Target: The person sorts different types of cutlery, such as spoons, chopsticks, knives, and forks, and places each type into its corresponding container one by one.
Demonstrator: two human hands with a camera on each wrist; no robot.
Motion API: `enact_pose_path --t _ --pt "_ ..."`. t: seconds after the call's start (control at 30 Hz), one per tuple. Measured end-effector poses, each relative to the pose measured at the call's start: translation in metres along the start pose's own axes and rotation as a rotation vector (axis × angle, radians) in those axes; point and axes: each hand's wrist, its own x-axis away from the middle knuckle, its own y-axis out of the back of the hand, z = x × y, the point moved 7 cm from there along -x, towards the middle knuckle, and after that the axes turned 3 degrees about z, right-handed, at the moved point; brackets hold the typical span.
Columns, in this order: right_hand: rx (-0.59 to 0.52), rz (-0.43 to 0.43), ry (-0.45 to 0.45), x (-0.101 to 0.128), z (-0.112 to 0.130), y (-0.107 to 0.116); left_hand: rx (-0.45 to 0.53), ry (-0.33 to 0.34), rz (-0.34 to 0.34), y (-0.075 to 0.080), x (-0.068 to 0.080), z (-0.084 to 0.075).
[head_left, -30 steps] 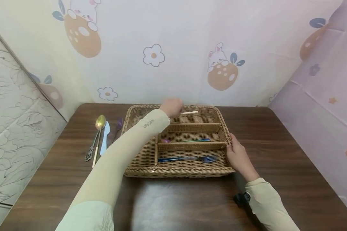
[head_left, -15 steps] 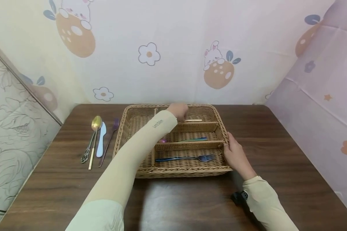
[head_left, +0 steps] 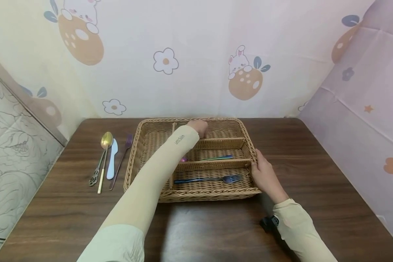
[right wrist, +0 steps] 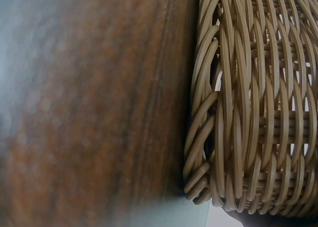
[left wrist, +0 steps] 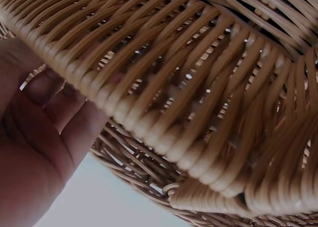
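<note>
A wicker basket [head_left: 213, 194] with several compartments stands on the table. My left hand [head_left: 199, 128] reaches down into its back compartment. In the left wrist view the fingers [left wrist: 84, 127] pass behind a woven divider [left wrist: 164, 132], which hides the fingertips; I cannot tell whether they hold anything. My right hand [head_left: 265, 176] grips the basket's right rim, thumb on top. A blue fork [head_left: 199, 180] lies in the front compartment. In the middle one is a utensil with a rainbow-green handle [head_left: 217, 158] and a purple end, partly behind the left forearm.
Left of the basket on the dark wood table [head_left: 209, 233] lie a gold spoon [head_left: 106, 140] with a pale handle, an ornate handle [head_left: 94, 177] beside it, a light blue knife [head_left: 112, 162] and a purple fork [head_left: 120, 163]. A patterned cloth wall [head_left: 196, 91] stands behind.
My left hand has lowered into the back compartment. The pale stick-like handle showing beside it earlier has dropped out of sight. My right hand keeps its grip on the rim.
</note>
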Motion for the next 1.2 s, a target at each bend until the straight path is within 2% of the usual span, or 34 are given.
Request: enact_pose_path --t 0.13,0.23,0.4,0.57,0.7,1.2 --pt "0.002 -0.007 -0.005 0.002 0.000 0.001 0.006 -0.029 0.036 -0.008 -0.009 0.002" --pt "0.002 -0.011 -0.001 0.003 0.002 0.001 0.018 -0.017 0.035 -0.009 -0.011 0.004" --pt "-0.001 -0.007 0.001 0.003 0.004 0.001 0.052 0.027 0.020 -0.005 -0.003 0.004" --pt "0.000 -0.009 -0.004 0.004 0.003 0.001 0.096 0.028 0.016 -0.003 0.005 0.001" --pt "-0.007 -0.005 -0.009 0.004 0.003 0.000 0.124 0.034 0.006 -0.005 0.004 0.003" --pt "-0.016 0.006 -0.004 0.005 0.005 -0.004 0.089 0.043 -0.015 -0.011 -0.003 0.012"
